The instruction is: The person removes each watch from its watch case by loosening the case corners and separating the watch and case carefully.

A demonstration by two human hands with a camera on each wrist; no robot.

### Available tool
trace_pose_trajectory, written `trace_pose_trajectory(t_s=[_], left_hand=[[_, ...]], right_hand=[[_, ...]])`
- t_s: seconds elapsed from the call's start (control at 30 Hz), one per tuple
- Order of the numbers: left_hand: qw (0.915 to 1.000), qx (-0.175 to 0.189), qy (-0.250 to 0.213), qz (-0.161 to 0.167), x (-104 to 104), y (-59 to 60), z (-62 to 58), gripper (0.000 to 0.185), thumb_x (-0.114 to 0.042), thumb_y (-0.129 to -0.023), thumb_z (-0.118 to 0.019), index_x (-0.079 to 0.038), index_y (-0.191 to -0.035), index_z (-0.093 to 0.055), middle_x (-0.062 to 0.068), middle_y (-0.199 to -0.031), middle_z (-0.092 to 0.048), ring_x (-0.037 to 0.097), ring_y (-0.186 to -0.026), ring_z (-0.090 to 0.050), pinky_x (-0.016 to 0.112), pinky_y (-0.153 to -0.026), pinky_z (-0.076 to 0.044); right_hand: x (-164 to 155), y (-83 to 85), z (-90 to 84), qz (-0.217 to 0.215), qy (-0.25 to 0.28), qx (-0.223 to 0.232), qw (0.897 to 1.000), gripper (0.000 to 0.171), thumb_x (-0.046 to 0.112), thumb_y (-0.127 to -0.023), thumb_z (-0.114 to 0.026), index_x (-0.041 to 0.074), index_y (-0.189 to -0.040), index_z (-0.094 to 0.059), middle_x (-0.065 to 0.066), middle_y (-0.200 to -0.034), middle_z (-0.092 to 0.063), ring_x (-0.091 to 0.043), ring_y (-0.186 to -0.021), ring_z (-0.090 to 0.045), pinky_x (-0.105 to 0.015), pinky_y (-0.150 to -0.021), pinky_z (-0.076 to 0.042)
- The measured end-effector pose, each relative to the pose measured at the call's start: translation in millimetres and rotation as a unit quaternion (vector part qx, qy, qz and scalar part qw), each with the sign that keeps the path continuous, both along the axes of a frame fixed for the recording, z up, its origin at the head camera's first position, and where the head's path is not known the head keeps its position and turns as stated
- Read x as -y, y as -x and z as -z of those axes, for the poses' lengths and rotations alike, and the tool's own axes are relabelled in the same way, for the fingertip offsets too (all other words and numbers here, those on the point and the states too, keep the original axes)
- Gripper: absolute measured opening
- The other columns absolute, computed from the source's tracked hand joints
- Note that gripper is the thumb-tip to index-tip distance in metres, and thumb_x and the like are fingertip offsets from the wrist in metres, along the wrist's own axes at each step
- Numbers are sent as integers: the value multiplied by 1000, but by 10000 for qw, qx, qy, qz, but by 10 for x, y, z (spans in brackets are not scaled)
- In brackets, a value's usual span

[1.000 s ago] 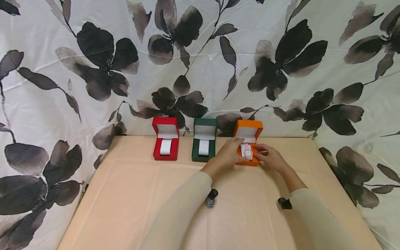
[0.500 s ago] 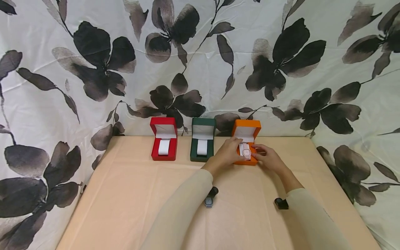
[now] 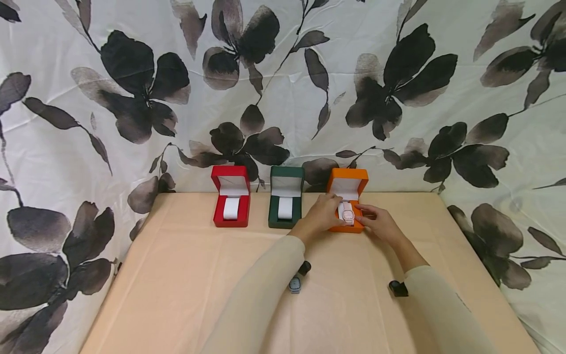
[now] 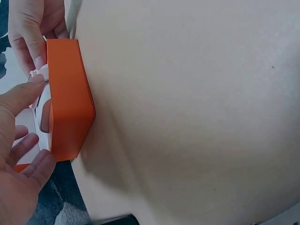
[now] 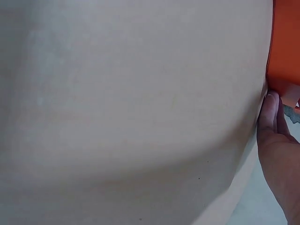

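Orange box (image 3: 347,196) sits rightmost of three open boxes on the surface (image 3: 185,275), pale watch (image 3: 348,213) seated on its cushion. Little has shifted over the last second: both hands stay at the watch, so it looks nearly settled. Left hand (image 3: 322,214) and right hand (image 3: 376,222) pinch its sides with curled fingertips.

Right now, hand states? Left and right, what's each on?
Left hand: fingers pinch the pale pink watch in the orange box.
Right hand: fingertips on the same watch and box; grip cannot be told.
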State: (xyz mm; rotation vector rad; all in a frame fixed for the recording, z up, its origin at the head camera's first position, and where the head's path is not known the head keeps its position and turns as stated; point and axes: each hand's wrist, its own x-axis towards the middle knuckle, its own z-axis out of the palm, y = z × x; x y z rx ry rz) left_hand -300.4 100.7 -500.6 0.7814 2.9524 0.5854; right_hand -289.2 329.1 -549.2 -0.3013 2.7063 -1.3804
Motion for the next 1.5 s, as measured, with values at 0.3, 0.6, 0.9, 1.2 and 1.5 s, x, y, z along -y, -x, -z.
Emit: trace_pose_trajectory(t_s=[0.3,0.6,0.9,1.2,1.5], left_hand=[[9991,255,188,-267,-38,38,-14,69,-47,-83,-84,-15,-141,-63,6,-153,-50,27,-132,-47,37,-115,-46],[9985,284,335,-314,-51,93,14,68,-48,-83,-84,-19,-141,-64,1,-136,-53,21,-115,-46,30,-100,-51],[9973,250,640,-276,-85,101,-42,62,-51,-82,-84,-18,-133,-68,3,-140,-51,24,-116,-48,34,-99,-51],[9922,628,855,-647,-162,112,-88,62,-46,-81,-86,-19,-134,-67,1,-139,-47,25,-120,-42,35,-99,-50],[9902,785,831,-805,-200,147,-42,63,-46,-80,-86,-20,-134,-67,1,-139,-45,25,-123,-41,37,-103,-50]], right_hand=[[-14,10,11,130,-124,-15,9998,53,21,-100,-69,4,-148,-54,-28,-138,-61,-41,-119,-64,-15,-90,-53],[-11,8,6,181,-186,82,9996,54,23,-101,-68,5,-150,-53,-25,-143,-59,-40,-119,-62,-11,-87,-49],[9,10,-7,220,-174,12,9996,52,21,-101,-67,3,-148,-54,-27,-139,-62,-39,-118,-63,-12,-87,-51],[-1,33,-9,223,-35,69,9997,51,20,-100,-69,3,-147,-56,-26,-139,-62,-36,-113,-63,-8,-80,-50],[11,26,-9,352,-16,206,9992,51,23,-100,-69,6,-146,-57,-25,-138,-62,-29,-108,-62,-9,-79,-51]])
